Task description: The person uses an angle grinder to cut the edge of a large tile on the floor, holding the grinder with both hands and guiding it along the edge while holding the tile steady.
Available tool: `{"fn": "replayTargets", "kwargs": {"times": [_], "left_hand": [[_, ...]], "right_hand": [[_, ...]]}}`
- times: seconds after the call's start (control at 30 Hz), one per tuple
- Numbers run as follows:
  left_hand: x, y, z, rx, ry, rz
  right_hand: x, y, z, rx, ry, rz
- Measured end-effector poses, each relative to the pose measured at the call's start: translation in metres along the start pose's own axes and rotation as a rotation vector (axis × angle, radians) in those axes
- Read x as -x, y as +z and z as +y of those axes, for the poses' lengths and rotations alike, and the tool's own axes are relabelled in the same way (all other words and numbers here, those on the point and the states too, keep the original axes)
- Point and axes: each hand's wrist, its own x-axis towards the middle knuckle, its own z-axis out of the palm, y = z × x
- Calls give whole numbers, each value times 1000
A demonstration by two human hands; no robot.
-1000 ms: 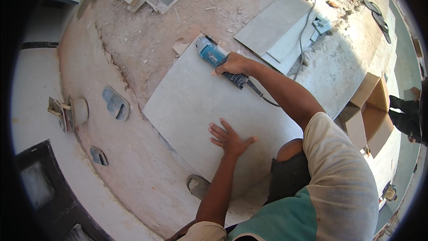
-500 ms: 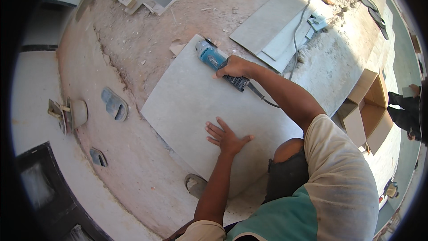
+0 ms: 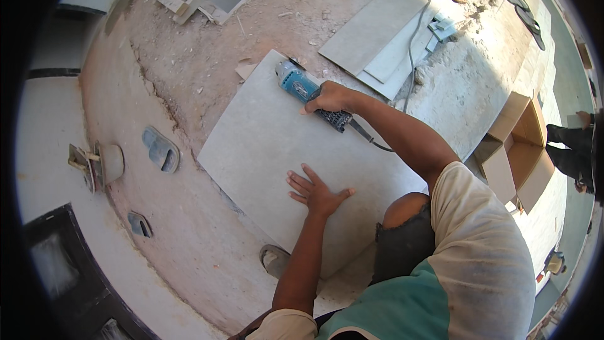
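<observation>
A large pale grey tile (image 3: pixel 251 145) lies flat on the dusty floor in front of me. My right hand (image 3: pixel 330 97) is wrapped round the body of a blue and black angle grinder (image 3: pixel 299 84). The grinder's head is at the tile's far edge, and only a thin part of its disc shows there. Its black cord (image 3: pixel 371 138) runs back under my right forearm. My left hand (image 3: pixel 322 196) rests flat on the tile's near half, fingers spread, holding nothing. My bent knee (image 3: pixel 406 211) is over the tile's near right part.
More tiles (image 3: pixel 374 31) lie beyond at the right, a grey cable (image 3: pixel 412 50) across them. An open cardboard box (image 3: pixel 519 151) stands right. Slippers (image 3: pixel 162 149) and a bucket (image 3: pixel 111 160) are at left, a wooden frame (image 3: pixel 189 3) at far left. A person (image 3: pixel 569 145) stands at far right.
The view has shifted very slightly. My right hand keeps the grinder at the tile's far edge, and my left hand stays flat on the tile.
</observation>
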Motion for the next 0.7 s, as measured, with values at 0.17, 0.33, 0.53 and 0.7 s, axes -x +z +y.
{"fn": "replayTargets", "kwargs": {"times": [0.17,0.33,0.53,0.7], "left_hand": [[0,1,2,4,13,9],[-3,5,-4,22,16,20],[-2,5,-5,20,28,20],[-2,4,-3,12,28,16]], "right_hand": [[-7,0,-5,21,12,28],[-6,0,-17,4,14,23],[-7,1,-8,16,22,-9],[-1,4,1,2,23,12]]}}
